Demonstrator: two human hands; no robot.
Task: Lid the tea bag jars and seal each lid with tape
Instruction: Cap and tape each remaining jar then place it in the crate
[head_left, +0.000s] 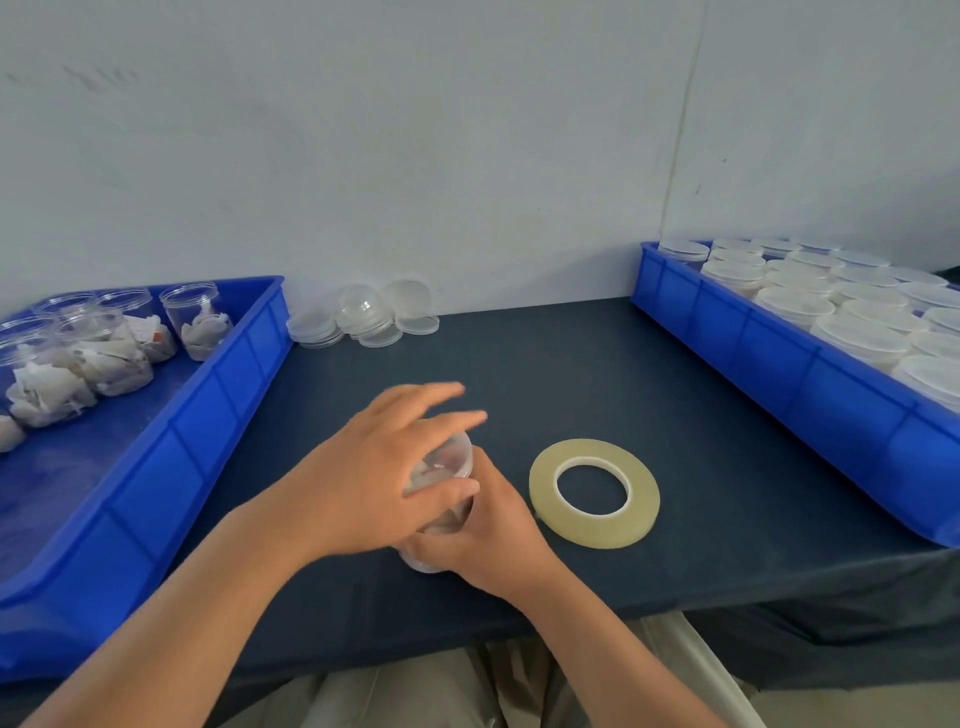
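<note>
In the head view, a clear jar (451, 460) of tea bags was held tilted just above the dark table (571, 374), near its front edge and between the two trays. The left hand (374, 467) was laid over the jar's upper end, its thumb pressed across the jar's side while its fingers (447, 392) were stretched out loosely and blurred. The right hand (491, 530) was wrapped round the jar's lower part with its fingers curled. A lid seemed to be on the mouth, though how fully it was seated could not be told behind the left hand. The tape roll (543, 488) was lying flat just beside the right hand, untouched. Open jars (197, 317) of tea bags were standing in the left tray (197, 441), lidded jars (857, 332) were packed in the right tray (779, 374), and spare lids (363, 317) were piled against the wall. The step in hand was judged to be closing the lid. It would be done well if the jar were steadied by the right hand, the lid kept level and turned or pressed until snug all round, and the seam checked before the tape was picked up, since a crooked lid would leave a gap that tape could be expected to bridge poorly.
</note>
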